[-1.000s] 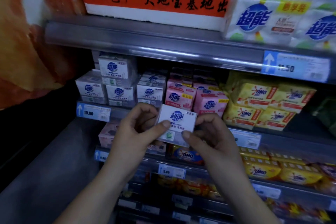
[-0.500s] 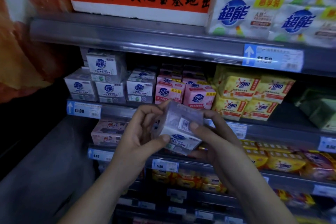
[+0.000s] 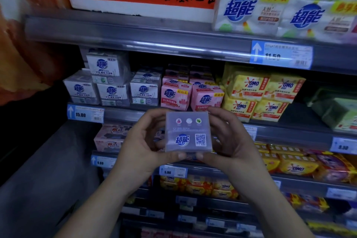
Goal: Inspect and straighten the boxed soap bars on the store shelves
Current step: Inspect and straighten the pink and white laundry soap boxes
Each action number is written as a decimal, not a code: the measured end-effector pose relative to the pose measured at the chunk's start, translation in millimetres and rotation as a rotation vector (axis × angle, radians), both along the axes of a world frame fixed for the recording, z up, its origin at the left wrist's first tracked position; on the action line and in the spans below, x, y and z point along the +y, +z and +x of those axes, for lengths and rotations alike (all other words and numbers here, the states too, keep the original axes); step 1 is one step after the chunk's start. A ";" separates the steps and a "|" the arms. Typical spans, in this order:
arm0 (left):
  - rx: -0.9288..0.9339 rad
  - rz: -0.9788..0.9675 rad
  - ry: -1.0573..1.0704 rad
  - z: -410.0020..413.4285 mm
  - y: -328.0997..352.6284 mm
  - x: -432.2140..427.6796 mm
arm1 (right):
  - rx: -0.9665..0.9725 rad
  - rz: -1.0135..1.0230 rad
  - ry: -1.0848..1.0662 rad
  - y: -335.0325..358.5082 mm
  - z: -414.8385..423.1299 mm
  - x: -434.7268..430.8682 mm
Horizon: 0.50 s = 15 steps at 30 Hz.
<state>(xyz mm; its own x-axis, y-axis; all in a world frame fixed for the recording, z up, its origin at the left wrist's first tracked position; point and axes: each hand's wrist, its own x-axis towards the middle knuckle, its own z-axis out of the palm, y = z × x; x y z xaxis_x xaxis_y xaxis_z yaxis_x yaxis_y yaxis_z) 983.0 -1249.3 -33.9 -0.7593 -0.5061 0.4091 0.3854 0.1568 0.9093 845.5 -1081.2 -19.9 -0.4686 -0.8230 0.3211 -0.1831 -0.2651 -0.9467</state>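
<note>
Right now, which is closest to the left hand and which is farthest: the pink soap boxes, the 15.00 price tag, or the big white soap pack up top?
From the left hand:
1. Pink soap boxes, just above.
2. 15.00 price tag, off to the left.
3. Big white soap pack, top shelf, right.

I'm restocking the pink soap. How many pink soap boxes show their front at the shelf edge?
2: the left pink box and the right pink box stand side by side just above the held box. More sit behind them, partly hidden.
</note>
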 end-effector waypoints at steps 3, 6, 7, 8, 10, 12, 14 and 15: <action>-0.006 -0.019 -0.022 1.8 3.7 1.3 | 0.032 0.013 -0.042 1.1 0.9 2.3; -0.018 -0.094 -0.133 7.5 7.8 -0.5 | -0.082 0.056 -0.145 3.1 4.9 1.1; -0.030 -0.137 -0.136 7.9 8.9 0.1 | -0.138 0.072 -0.174 3.3 6.6 -0.2; -0.035 -0.170 -0.112 7.3 9.2 1.3 | -0.191 0.091 -0.200 4.2 9.0 -1.2; -0.043 -0.174 -0.021 5.5 9.1 4.2 | -0.286 0.146 -0.218 5.2 13.1 -3.5; -0.075 -0.158 0.052 4.6 9.1 5.9 | -0.420 0.173 -0.145 7.0 15.4 -3.4; -0.107 -0.166 0.113 3.8 8.7 5.7 | -0.507 0.122 -0.034 8.2 15.7 0.1; -0.109 -0.147 0.133 3.4 8.1 5.5 | -0.494 0.091 0.000 8.2 15.6 2.5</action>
<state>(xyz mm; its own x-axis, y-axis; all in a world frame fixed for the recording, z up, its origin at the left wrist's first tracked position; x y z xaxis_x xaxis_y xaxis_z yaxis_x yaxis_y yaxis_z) 986.3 -1243.9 -25.8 -0.7335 -0.5457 0.4053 0.2533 0.3339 0.9079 861.1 -1078.7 -11.7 -0.5469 -0.8371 -0.0120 0.2930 -0.1779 -0.9394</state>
